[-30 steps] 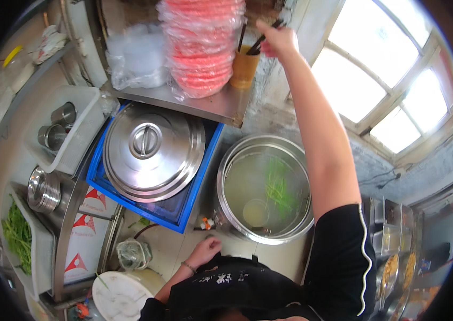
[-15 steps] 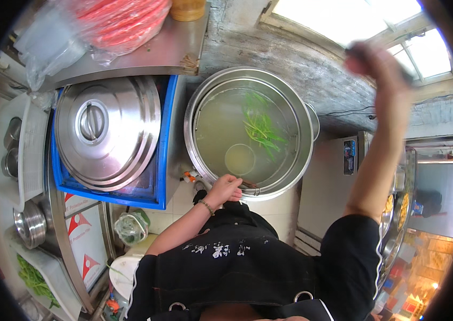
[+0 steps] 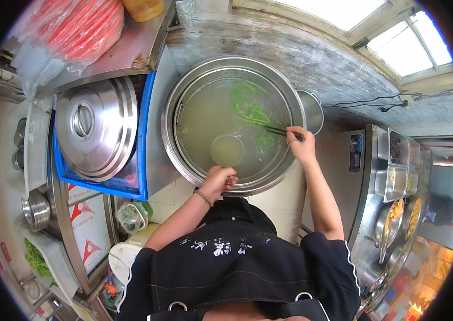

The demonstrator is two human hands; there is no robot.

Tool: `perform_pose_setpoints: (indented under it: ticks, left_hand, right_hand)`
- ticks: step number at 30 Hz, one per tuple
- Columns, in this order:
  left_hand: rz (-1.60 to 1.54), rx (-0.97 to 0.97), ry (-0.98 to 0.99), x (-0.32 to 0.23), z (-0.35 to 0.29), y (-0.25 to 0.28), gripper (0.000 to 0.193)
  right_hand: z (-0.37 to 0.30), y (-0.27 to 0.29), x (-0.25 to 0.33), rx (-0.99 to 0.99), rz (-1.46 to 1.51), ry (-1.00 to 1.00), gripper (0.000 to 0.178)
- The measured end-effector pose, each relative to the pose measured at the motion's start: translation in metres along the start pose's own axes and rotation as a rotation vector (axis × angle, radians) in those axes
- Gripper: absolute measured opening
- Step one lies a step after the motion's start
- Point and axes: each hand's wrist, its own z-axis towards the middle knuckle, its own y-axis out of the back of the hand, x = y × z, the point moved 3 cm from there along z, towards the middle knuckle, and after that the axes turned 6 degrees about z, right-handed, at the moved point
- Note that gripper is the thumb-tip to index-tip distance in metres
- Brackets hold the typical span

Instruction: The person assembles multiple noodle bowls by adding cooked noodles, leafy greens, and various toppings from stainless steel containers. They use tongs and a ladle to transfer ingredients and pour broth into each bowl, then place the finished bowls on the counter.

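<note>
A large steel pot of cloudy liquid stands in front of me. Long green leafy vegetables float in its far right part. My right hand grips dark chopsticks over the right rim, their tips at the greens. My left hand is closed at the near rim, by the round bowl of a ladle that sits in the liquid. The ladle's handle is mostly hidden by my fingers.
Left of the pot, a steel lid rests on a blue crate. A shelf with bagged red items is at the far left. A grey cabinet, food pans and a wall cord are at the right.
My right hand has come down from near the window to the pot, and the chopsticks now reach the greens. My left hand stays at the near rim. The whole view has shifted.
</note>
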Motion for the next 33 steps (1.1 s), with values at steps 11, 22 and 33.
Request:
perform_pose_setpoints:
  ticks: [11,22,33]
  left_hand:
    - [-0.387,0.040,0.002,0.017,-0.007,-0.014,0.007]
    - [-0.049,-0.032,-0.160,0.009,-0.087,-0.036,0.016]
    - [-0.013,-0.049,-0.182,0.010,-0.080,-0.039,0.022]
  right_hand:
    - [-0.038,-0.043,0.013,0.302,0.160,0.084,0.019]
    - [-0.047,-0.040,0.005,0.406,0.457,-0.107,0.016]
    - [-0.055,-0.048,0.007,0.279,0.402,0.075,0.016]
